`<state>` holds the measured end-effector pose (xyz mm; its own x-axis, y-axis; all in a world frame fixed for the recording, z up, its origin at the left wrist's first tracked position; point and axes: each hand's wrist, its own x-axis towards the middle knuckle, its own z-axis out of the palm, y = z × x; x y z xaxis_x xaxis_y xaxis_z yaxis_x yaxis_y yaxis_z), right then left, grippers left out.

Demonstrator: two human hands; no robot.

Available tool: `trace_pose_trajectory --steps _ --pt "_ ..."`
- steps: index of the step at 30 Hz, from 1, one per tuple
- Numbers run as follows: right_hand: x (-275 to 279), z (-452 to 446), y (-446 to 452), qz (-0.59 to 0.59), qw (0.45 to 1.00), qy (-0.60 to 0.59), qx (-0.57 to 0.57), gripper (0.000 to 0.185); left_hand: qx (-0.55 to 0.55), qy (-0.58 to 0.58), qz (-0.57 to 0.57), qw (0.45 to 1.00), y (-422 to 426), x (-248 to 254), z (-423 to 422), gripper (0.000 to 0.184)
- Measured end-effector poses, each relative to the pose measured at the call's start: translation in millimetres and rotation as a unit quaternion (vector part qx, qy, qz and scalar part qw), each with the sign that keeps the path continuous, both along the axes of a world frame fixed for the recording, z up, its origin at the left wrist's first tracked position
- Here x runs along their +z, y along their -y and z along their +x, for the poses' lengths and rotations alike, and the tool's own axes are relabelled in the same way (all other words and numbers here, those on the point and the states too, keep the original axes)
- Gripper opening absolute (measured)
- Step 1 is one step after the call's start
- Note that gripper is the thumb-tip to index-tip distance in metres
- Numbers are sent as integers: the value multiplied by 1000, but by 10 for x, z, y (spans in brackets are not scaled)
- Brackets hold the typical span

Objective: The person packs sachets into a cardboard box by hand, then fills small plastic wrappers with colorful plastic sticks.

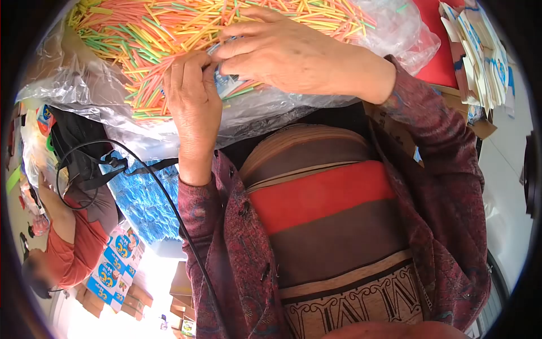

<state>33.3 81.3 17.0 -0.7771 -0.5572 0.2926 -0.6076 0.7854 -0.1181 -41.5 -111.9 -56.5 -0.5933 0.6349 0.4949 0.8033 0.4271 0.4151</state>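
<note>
Both my hands meet over a large heap of thin pink, yellow and green sticks or straws (164,34). My left hand (193,93) has its fingers bent and closed at a small printed packet (228,83) in blue and white. From the right, my right hand (288,53) reaches across with curved fingers, its fingertips meeting the left ones at the packet's upper part. Part of the packet is hidden beneath the fingers. The heap lies on a clear plastic sheet or bag (84,85).
A stack of printed cards or flat packs (480,56) stands at the far right. To the left, blue packets (141,198) fill a container. Another person in a red top (68,254) works beside printed boxes (116,268). A black cable (164,189) hangs along my left side.
</note>
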Motion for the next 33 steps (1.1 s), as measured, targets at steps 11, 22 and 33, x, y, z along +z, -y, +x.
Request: trace_pose_trajectory --steps 11,22,33 --pt "-405 181 -275 -39 994 -41 -96 17 46 -51 -75 995 -50 37 86 23" --pt "-277 190 -229 -87 987 -71 -114 19 52 -55 -21 997 -48 -58 17 11" --pt "-57 205 -211 -471 790 276 -278 23 -14 -40 121 992 -351 355 204 34"
